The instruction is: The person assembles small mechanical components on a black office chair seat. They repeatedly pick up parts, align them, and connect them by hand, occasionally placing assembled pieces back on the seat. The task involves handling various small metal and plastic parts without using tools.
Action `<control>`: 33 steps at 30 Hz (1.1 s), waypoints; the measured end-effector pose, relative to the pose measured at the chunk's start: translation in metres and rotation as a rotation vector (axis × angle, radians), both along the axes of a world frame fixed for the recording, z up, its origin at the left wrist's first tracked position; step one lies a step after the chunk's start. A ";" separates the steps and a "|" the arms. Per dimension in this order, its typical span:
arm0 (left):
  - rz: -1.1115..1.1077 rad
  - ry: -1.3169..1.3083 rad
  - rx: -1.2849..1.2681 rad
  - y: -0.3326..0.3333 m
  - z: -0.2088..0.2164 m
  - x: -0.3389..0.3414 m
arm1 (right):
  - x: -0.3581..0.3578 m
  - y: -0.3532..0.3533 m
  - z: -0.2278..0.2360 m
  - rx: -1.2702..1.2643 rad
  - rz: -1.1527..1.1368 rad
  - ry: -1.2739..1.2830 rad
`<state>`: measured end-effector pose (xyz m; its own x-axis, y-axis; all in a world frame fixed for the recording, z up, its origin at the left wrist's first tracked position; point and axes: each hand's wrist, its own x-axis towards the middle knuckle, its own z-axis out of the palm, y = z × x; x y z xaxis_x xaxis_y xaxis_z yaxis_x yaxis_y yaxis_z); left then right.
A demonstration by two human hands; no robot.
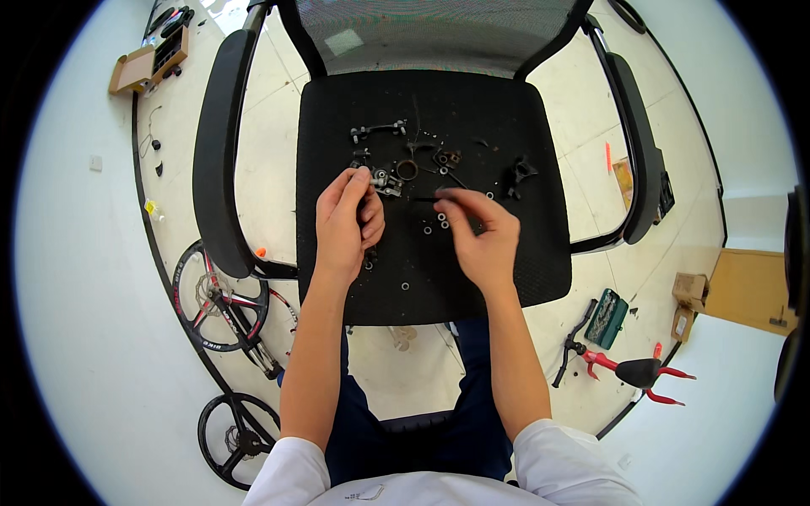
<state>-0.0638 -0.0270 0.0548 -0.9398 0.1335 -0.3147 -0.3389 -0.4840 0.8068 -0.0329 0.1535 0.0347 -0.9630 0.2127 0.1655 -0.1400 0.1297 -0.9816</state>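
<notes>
My left hand (342, 223) is closed in a pinch over the left of the black chair seat (531, 261), at a silver metal bicycle part (387, 182). The fingers partly hide what they grip. My right hand (488, 240) pinches a thin dark rod (423, 199), its free end pointing left toward that part. Several small ring-shaped nuts or washers (444, 218) lie beside my right fingers. Just beyond the hands are a dark round ring (407, 170) and a bar-shaped bracket (378, 131). A black clamp-like piece (520, 175) rests to their right.
Chair armrests (221, 152) flank both sides, and a mesh backrest (430, 34) stands beyond. On the floor lie spoked wheels (221, 295) at left, plus a green toolbox (607, 319) and a red bicycle frame (601, 361) at right. An open cardboard box (135, 72) sits far left.
</notes>
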 end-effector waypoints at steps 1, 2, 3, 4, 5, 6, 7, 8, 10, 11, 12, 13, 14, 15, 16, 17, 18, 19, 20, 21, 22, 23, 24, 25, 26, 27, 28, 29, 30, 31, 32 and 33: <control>-0.023 -0.020 -0.018 0.000 -0.001 -0.001 | 0.000 0.000 -0.002 -0.166 -0.050 -0.056; -0.045 -0.037 -0.027 0.001 -0.002 -0.001 | -0.003 0.004 0.000 -0.349 -0.038 -0.053; -0.068 -0.054 -0.036 0.002 -0.002 0.000 | -0.004 0.008 0.004 -0.474 -0.056 -0.089; -0.091 -0.071 -0.044 0.003 -0.002 0.000 | -0.005 0.012 0.006 -0.598 -0.074 -0.125; -0.121 -0.081 -0.038 0.005 -0.004 0.001 | -0.005 0.016 0.004 -0.699 -0.074 -0.139; -0.122 -0.093 -0.021 0.008 -0.004 0.001 | -0.005 0.018 0.002 -0.750 -0.081 -0.142; -0.124 -0.105 -0.005 0.010 -0.004 0.002 | -0.005 0.020 0.002 -0.801 -0.088 -0.146; -0.125 -0.117 0.011 0.012 -0.004 0.003 | -0.005 0.021 0.002 -0.852 -0.095 -0.149; -0.130 -0.108 0.025 0.014 -0.006 0.004 | -0.005 0.025 -0.001 -0.879 -0.106 -0.137; -0.127 -0.106 0.029 0.015 -0.006 0.004 | -0.006 0.026 -0.002 -0.894 -0.110 -0.131; -0.124 -0.105 0.032 0.016 -0.006 0.004 | -0.006 0.026 -0.002 -0.874 -0.111 -0.132; -0.123 -0.101 0.036 0.016 -0.006 0.004 | -0.006 0.027 -0.001 -0.853 -0.113 -0.132; -0.121 -0.099 0.038 0.016 -0.006 0.004 | -0.006 0.027 -0.001 -0.834 -0.114 -0.134; -0.120 -0.096 0.041 0.016 -0.006 0.004 | -0.006 0.026 -0.001 -0.829 -0.111 -0.128; -0.119 -0.084 0.042 0.016 -0.007 0.004 | -0.006 0.025 0.000 -0.824 -0.108 -0.121; -0.117 -0.072 0.043 0.016 -0.008 0.004 | -0.006 0.024 0.000 -0.818 -0.105 -0.115; -0.116 -0.060 0.045 0.015 -0.009 0.004 | -0.006 0.024 0.000 -0.819 -0.101 -0.106; -0.110 -0.046 0.027 0.015 -0.010 0.004 | -0.006 0.024 0.000 -0.820 -0.097 -0.097; -0.104 -0.032 0.010 0.015 -0.010 0.004 | -0.006 0.024 0.000 -0.821 -0.093 -0.087; -0.099 -0.018 -0.007 0.015 -0.010 0.004 | -0.006 0.023 0.001 -0.764 -0.074 -0.105; -0.110 -0.010 -0.024 0.015 -0.010 0.005 | -0.005 0.021 0.001 -0.708 -0.056 -0.123; -0.120 -0.002 -0.043 0.016 -0.010 0.006 | -0.004 0.017 0.001 -0.653 -0.037 -0.141; -0.130 0.005 -0.061 0.017 -0.010 0.006 | -0.004 0.013 0.002 -0.619 -0.003 -0.185; -0.122 0.003 -0.048 0.017 -0.011 0.006 | -0.003 0.007 0.002 -0.584 0.031 -0.228; -0.114 0.000 -0.032 0.017 -0.012 0.006 | -0.003 0.003 0.003 -0.548 0.065 -0.272; -0.105 -0.003 -0.017 0.017 -0.013 0.006 | -0.003 0.001 0.003 -0.541 0.069 -0.300; -0.097 -0.005 -0.018 0.017 -0.013 0.006 | -0.004 0.001 0.002 -0.579 0.081 -0.303; -0.090 -0.007 -0.017 0.018 -0.012 0.006 | -0.004 0.002 0.001 -0.615 0.092 -0.304; -0.083 -0.008 -0.017 0.019 -0.010 0.006 | -0.004 0.004 0.000 -0.651 0.102 -0.306; -0.097 -0.008 -0.031 0.020 -0.009 0.006 | -0.005 0.006 0.000 -0.655 0.118 -0.288; -0.110 -0.009 -0.047 0.021 -0.007 0.006 | -0.005 0.007 -0.002 -0.661 0.135 -0.271; -0.124 -0.009 -0.062 0.021 -0.007 0.007 | -0.004 0.008 -0.003 -0.666 0.152 -0.254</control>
<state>-0.0569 -0.0058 0.0481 -0.9143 0.2280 -0.3348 -0.4006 -0.3870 0.8305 -0.0374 0.1614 0.0319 -0.9814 0.0511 -0.1852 0.1339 -0.5091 -0.8503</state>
